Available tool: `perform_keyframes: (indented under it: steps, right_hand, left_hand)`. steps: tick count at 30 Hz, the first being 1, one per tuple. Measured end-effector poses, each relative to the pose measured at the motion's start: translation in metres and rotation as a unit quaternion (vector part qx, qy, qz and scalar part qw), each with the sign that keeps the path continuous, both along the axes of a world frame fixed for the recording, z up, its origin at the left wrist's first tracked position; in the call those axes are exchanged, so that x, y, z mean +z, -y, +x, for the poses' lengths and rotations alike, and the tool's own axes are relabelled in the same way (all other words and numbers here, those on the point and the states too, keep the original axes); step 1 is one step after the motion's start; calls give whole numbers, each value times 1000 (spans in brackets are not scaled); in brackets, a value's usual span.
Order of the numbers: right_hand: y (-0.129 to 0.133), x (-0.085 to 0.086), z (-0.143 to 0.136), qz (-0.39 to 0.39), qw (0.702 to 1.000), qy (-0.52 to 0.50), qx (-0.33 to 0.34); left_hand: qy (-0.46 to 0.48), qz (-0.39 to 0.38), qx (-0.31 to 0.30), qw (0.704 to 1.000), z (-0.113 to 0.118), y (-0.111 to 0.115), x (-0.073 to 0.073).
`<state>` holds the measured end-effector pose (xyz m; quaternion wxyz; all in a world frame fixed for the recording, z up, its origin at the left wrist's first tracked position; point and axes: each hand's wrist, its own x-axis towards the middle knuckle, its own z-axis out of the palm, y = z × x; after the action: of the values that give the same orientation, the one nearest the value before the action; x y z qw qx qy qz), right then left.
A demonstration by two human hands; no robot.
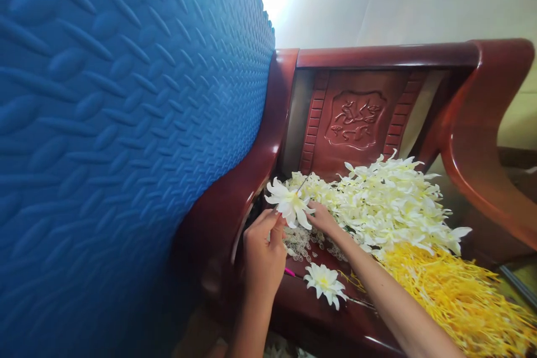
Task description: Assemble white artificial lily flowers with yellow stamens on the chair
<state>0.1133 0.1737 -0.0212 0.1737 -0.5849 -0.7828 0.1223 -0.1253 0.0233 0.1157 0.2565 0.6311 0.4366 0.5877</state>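
Note:
My left hand (264,243) is closed, thumb and finger pinching the lower left edge of a white artificial flower (289,201). A thin dark wire or needle (302,183) sticks up from the flower's pale yellow middle. At the flower's right edge, my right hand (322,219) is closed on the petals, its fingertips partly hidden. Below the hands, another white flower (325,281) lies face up on the dark red wooden seat (293,296). A small pink stick-like piece (289,272) lies to the left of it.
A big heap of white petal pieces (390,201) fills the seat's right side. Yellow strands (457,296) are piled in front of it. Small pale lace-like pieces (298,241) lie under the hands. The carved chair back (356,117) rises behind; a blue textured mat (138,123) stands at left.

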Motion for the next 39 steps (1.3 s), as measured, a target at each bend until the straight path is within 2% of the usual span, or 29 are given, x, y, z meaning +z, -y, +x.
perform_keyframes:
  steps: [5,8,19,24,30,39]
  right_hand:
    - [40,12,-18,-58,988,-49,135]
    - [56,9,-25,-74,982,-57,162]
    - [43,-26,-24,-74,991,-80,83]
    - [47,-30,-18,-52,994,-84,50]
    - [52,-32,-13,-35,994,-97,47]
    - [58,-34,-17,-23,984,-176,12]
  left_hand:
    - [10,-4,-3,1000,-1,3,1]
    - [13,-15,-14,1000,2,3,0]
    - [31,-34,-25,999,1,6,-2]
    - [43,-39,-30,998,6,10,0]
    - [51,-30,-33,998,11,14,1]
    - [37,-41,-36,998,14,27,0]
